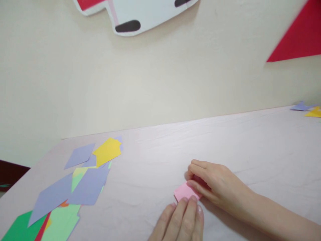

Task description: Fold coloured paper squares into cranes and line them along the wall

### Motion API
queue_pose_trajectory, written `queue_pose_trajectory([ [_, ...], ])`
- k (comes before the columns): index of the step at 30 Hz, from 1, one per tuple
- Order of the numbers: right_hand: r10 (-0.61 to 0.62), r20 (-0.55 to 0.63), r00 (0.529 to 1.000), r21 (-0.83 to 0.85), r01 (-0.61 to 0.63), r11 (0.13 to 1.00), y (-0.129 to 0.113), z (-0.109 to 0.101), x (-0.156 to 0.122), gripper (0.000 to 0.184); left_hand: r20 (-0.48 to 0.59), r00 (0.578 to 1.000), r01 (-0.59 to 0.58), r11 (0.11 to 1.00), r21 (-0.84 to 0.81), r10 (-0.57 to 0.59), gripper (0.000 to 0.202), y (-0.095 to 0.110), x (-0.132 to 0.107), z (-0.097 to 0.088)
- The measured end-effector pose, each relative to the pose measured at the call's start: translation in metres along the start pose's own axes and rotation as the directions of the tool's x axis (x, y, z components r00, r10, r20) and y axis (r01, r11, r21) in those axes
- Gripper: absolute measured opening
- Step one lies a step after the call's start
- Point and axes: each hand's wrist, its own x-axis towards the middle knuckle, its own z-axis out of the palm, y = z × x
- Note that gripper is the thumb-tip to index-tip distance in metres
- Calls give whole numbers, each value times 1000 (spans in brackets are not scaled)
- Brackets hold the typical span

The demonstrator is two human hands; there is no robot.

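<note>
A small folded pink paper [184, 191] lies on the pale table [225, 147] near its front edge. My right hand [215, 184] comes in from the right with its fingers curled over the paper's far side, pinching it. My left hand [182, 221] rises from the bottom edge, fingers stretched out flat and together, their tips pressing down on the paper's near edge. Part of the paper is hidden under both hands.
A loose heap of coloured paper pieces, lilac [85, 187], yellow [107, 151] and green [60, 222], lies at the table's left. More scraps [307, 109] sit at the far right by the cream wall. A white and red cutout [135, 13] and a red triangle [301, 36] hang above.
</note>
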Motion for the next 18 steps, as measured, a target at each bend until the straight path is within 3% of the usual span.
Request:
queue_pose_trajectory([
  [5, -20, -19, 1000, -39, 19, 999, 0, 3, 1, 15, 59, 993, -109, 993, 47, 106, 25, -16, 7, -5],
  [18, -27, -24, 999, -150, 23, 988, 0, 9, 1, 16, 75, 993, -96, 995, 0, 96, 25, -16, 8, -5],
])
